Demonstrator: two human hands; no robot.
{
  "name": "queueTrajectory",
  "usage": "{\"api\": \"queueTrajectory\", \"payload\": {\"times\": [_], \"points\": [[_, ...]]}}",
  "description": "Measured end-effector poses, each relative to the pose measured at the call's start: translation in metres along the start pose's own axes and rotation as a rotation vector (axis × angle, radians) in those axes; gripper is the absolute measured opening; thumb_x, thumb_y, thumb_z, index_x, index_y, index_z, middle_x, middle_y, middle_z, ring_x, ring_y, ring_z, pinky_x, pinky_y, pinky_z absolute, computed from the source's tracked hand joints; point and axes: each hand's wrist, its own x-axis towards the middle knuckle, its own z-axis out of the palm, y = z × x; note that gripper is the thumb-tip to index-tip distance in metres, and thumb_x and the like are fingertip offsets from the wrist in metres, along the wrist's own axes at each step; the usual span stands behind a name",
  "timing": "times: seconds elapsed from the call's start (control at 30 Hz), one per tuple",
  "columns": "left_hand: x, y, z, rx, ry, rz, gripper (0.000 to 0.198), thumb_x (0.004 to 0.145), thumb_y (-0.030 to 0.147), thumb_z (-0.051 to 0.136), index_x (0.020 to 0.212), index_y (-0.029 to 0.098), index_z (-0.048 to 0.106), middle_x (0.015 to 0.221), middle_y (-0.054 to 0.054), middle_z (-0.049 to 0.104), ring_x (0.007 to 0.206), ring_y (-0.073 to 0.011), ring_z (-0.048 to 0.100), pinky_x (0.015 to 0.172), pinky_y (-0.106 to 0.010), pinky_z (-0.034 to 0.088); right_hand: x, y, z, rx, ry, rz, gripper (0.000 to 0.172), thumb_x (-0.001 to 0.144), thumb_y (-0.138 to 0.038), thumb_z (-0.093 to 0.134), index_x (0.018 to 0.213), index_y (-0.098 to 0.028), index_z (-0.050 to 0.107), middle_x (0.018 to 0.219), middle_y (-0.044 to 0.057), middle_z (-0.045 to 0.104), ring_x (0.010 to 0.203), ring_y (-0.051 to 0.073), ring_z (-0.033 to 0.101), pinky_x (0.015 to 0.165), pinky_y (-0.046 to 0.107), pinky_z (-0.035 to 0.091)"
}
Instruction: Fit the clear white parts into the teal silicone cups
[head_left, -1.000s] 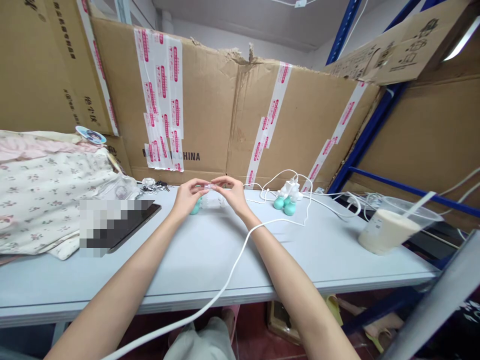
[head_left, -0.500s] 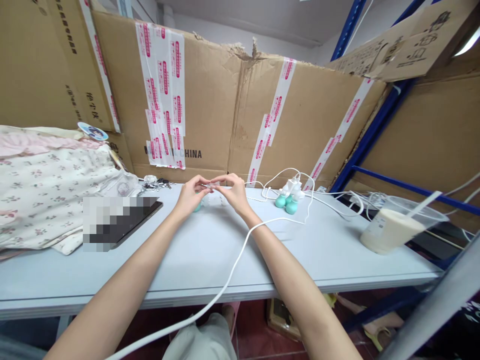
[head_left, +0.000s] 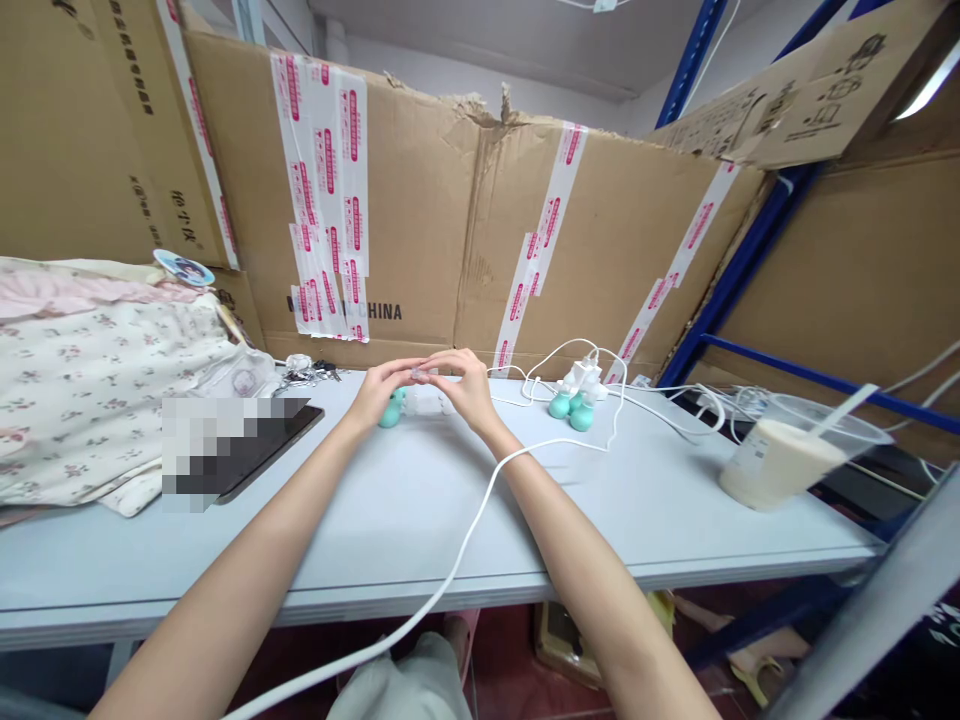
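My left hand (head_left: 379,390) and my right hand (head_left: 463,385) meet at the fingertips above the far middle of the table. Both pinch a small clear piece (head_left: 420,374), too small to make out fully. Just beneath them are a teal rounded object (head_left: 390,410) beside my left fingers and clear or whitish pieces (head_left: 426,402) on the tabletop, partly hidden by the hands. Farther right, several teal-and-white bulb-shaped objects (head_left: 580,414) stand together near a white plug.
On the grey table (head_left: 420,520) a white cable (head_left: 480,520) crosses over my right forearm. A cup with a straw (head_left: 780,460) stands at the right. Floral cloth (head_left: 97,380), a dark flat device (head_left: 277,450) and keys (head_left: 319,372) lie left. Cardboard (head_left: 420,220) rises behind.
The fingers of my left hand have straightened and moved slightly, uncovering more of the teal object and clear pieces beneath. The view has shifted slightly.
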Motion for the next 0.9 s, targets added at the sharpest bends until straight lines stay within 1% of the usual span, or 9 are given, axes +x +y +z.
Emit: {"api": "queueTrajectory", "payload": {"times": [0.13, 0.27, 0.37, 0.43, 0.5, 0.6, 0.67, 0.8, 0.9], "points": [[-0.002, 0.003, 0.004, -0.008, 0.017, -0.066, 0.051, 0.065, 0.045, 0.069, 0.099, 0.007, 0.064, 0.088, -0.013, 0.067, 0.080, -0.0186, 0.062, 0.081, -0.032, 0.047, 0.000, 0.000, 0.003, -0.025, -0.017, 0.031, 0.012, 0.073, -0.030, 0.067, 0.080, -0.020, 0.068, 0.090, 0.001, 0.067, 0.090, 0.015, 0.058, 0.084, 0.028, 0.039], [-0.003, 0.001, 0.002, -0.040, 0.039, -0.128, 0.051, 0.061, 0.042, 0.074, 0.097, 0.007, 0.066, 0.090, -0.013, 0.067, 0.080, -0.0173, 0.062, 0.082, -0.030, 0.046, -0.002, 0.003, 0.003, -0.052, -0.054, 0.027, 0.015, 0.076, -0.031, 0.064, 0.085, -0.020, 0.068, 0.092, 0.001, 0.066, 0.091, 0.015, 0.057, 0.083, 0.028, 0.040], [-0.002, -0.003, -0.004, -0.113, 0.105, -0.170, 0.049, 0.060, 0.040, 0.074, 0.097, 0.009, 0.067, 0.093, -0.011, 0.066, 0.077, -0.0138, 0.060, 0.081, -0.027, 0.045, -0.004, 0.007, 0.002, -0.035, -0.067, 0.007, 0.022, 0.077, -0.033, 0.063, 0.093, -0.019, 0.066, 0.096, 0.002, 0.065, 0.092, 0.014, 0.057, 0.083, 0.026, 0.041], [-0.002, -0.004, -0.007, -0.162, 0.142, -0.190, 0.048, 0.060, 0.039, 0.075, 0.097, 0.010, 0.067, 0.094, -0.010, 0.066, 0.074, -0.0112, 0.059, 0.080, -0.025, 0.044, -0.006, 0.010, 0.002, -0.037, -0.076, -0.005, 0.023, 0.078, -0.033, 0.061, 0.095, -0.017, 0.065, 0.095, 0.002, 0.065, 0.089, 0.013, 0.058, 0.081, 0.024, 0.041], [-0.002, -0.003, -0.008, -0.202, 0.136, -0.204, 0.046, 0.058, 0.036, 0.076, 0.096, 0.010, 0.068, 0.091, -0.009, 0.066, 0.072, -0.0101, 0.059, 0.079, -0.024, 0.044, -0.008, 0.011, 0.002, -0.083, -0.087, -0.011, 0.024, 0.079, -0.032, 0.061, 0.098, -0.017, 0.064, 0.095, 0.002, 0.065, 0.086, 0.012, 0.059, 0.079, 0.023, 0.040], [-0.003, -0.001, -0.005, -0.265, 0.120, -0.209, 0.043, 0.055, 0.033, 0.079, 0.090, 0.010, 0.069, 0.084, -0.008, 0.067, 0.068, -0.0104, 0.058, 0.077, -0.025, 0.045, -0.010, 0.009, 0.002, -0.195, -0.104, -0.019, 0.027, 0.081, -0.031, 0.059, 0.106, -0.022, 0.063, 0.094, 0.001, 0.065, 0.086, 0.012, 0.058, 0.075, 0.024, 0.037], [-0.004, 0.000, -0.004, -0.291, 0.121, -0.205, 0.041, 0.053, 0.031, 0.079, 0.087, 0.010, 0.070, 0.083, -0.008, 0.067, 0.067, -0.0106, 0.058, 0.077, -0.026, 0.045, -0.011, 0.008, 0.003, -0.233, -0.112, -0.025, 0.027, 0.083, -0.033, 0.057, 0.108, -0.024, 0.063, 0.091, 0.001, 0.065, 0.084, 0.011, 0.058, 0.073, 0.023, 0.036], [-0.004, -0.001, -0.005, -0.278, 0.113, -0.192, 0.038, 0.054, 0.029, 0.079, 0.085, 0.011, 0.070, 0.087, -0.009, 0.067, 0.070, -0.0117, 0.059, 0.076, -0.026, 0.046, -0.012, 0.007, 0.003, -0.182, -0.110, -0.056, 0.029, 0.083, -0.035, 0.057, 0.107, -0.021, 0.064, 0.088, 0.002, 0.064, 0.082, 0.011, 0.057, 0.075, 0.022, 0.038], [-0.004, -0.002, -0.005, -0.252, 0.111, -0.198, 0.041, 0.055, 0.029, 0.079, 0.090, 0.011, 0.069, 0.088, -0.009, 0.067, 0.070, -0.0115, 0.059, 0.076, -0.025, 0.046, -0.012, 0.008, 0.004, -0.156, -0.092, -0.052, 0.028, 0.083, -0.033, 0.056, 0.107, -0.020, 0.064, 0.089, 0.002, 0.063, 0.080, 0.011, 0.056, 0.075, 0.021, 0.040]]}}
